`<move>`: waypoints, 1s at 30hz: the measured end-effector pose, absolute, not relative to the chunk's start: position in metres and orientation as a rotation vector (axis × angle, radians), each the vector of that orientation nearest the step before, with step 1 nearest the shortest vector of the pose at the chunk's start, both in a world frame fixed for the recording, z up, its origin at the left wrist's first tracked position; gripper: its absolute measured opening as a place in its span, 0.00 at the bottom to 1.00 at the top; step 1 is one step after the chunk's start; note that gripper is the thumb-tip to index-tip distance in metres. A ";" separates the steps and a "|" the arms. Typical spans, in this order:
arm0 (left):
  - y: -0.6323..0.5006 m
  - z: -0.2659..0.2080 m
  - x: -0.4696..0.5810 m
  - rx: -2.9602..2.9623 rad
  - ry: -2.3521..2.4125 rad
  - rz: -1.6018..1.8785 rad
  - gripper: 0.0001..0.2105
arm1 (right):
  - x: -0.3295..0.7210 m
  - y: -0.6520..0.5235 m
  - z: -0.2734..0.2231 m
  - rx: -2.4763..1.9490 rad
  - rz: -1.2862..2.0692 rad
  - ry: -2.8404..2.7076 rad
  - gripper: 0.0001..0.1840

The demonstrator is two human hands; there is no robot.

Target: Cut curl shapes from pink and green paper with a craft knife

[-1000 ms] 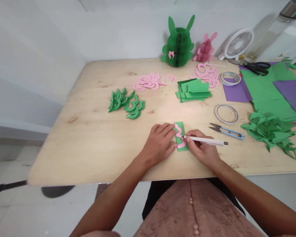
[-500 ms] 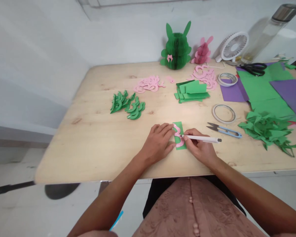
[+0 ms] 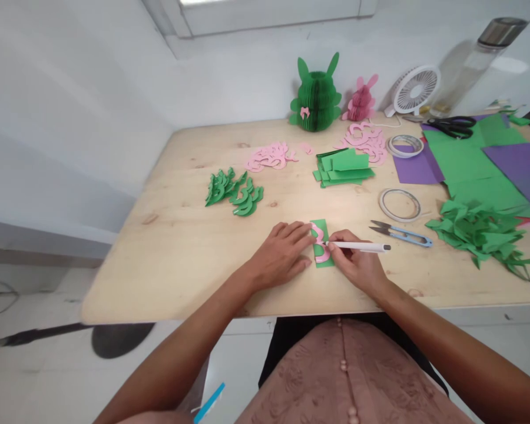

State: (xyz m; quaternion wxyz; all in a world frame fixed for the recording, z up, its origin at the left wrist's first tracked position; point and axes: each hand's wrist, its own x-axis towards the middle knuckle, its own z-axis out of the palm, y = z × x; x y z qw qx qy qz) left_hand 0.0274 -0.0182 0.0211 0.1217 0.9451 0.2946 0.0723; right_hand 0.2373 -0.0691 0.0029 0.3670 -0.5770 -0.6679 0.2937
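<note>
A small green paper rectangle (image 3: 320, 226) lies on the table near its front edge, with a curved pink paper cutout (image 3: 321, 254) on top of it. My left hand (image 3: 283, 252) rests flat with fingers stretched out, fingertips at the left side of the cutout. In my right hand (image 3: 357, 265) is a white pen (image 3: 357, 246), pinched near its tip, which meets the right edge of the pink cutout. Thread snips (image 3: 401, 232) with blue handles lie just right of that hand.
Green cutouts (image 3: 247, 197), pink cutouts (image 3: 269, 158) and stacked green strips (image 3: 347, 168) lie farther back. Tape rolls (image 3: 400, 215), green scraps (image 3: 477, 235) and black scissors (image 3: 453, 125) are at right. A green paper figure (image 3: 317, 97) and a fan (image 3: 415, 91) stand by the wall.
The camera view has tilted up slightly. Both hands stay at the green paper, and the pen has shifted only a little, its tip still at the cutout's edge.
</note>
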 end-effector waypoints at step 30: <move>-0.001 0.007 0.009 2.903 0.614 0.216 0.25 | 0.233 -0.070 0.020 -1.567 0.648 -1.788 0.06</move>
